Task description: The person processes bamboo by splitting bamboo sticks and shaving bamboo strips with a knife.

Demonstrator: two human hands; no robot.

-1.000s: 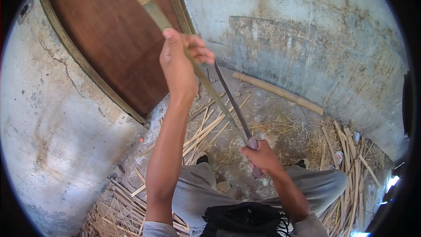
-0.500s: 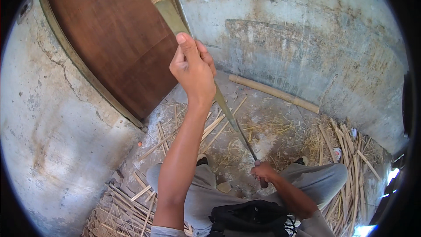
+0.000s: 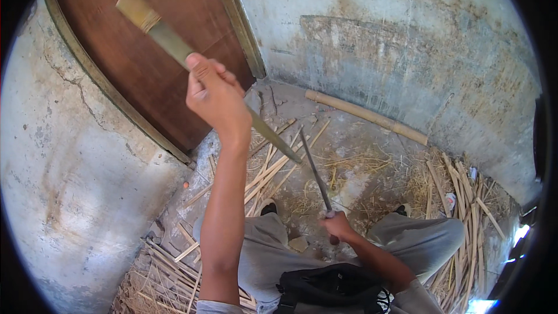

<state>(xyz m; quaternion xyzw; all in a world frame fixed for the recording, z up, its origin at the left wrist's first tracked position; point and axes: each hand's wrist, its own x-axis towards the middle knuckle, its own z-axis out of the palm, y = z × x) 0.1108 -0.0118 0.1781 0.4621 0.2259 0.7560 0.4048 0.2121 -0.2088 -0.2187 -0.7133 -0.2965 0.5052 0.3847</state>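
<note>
My left hand (image 3: 215, 90) is raised ahead of me, wrapped round a long greenish bamboo strip (image 3: 173, 42). The strip slants from its pale, node-marked upper end in front of the door down to a narrow tip over the floor. Low between my knees, my right hand (image 3: 338, 227) is closed on the dark handle of a long-bladed knife (image 3: 315, 174). Its thin blade points up and away from me. The blade and the strip's lower end look apart, with a small gap between them.
A bamboo pole (image 3: 367, 117) lies along the foot of the stained wall (image 3: 383, 52). A brown door (image 3: 145, 75) stands ahead on the left. Piles of split bamboo strips (image 3: 465, 215) lie at my right, with more strips (image 3: 174, 267) at my left. Shavings (image 3: 354, 160) litter the floor.
My left hand has swung left and slightly down with the bamboo strip, so its lower end has come away from the knife blade. The right hand and knife have shifted slightly left.
</note>
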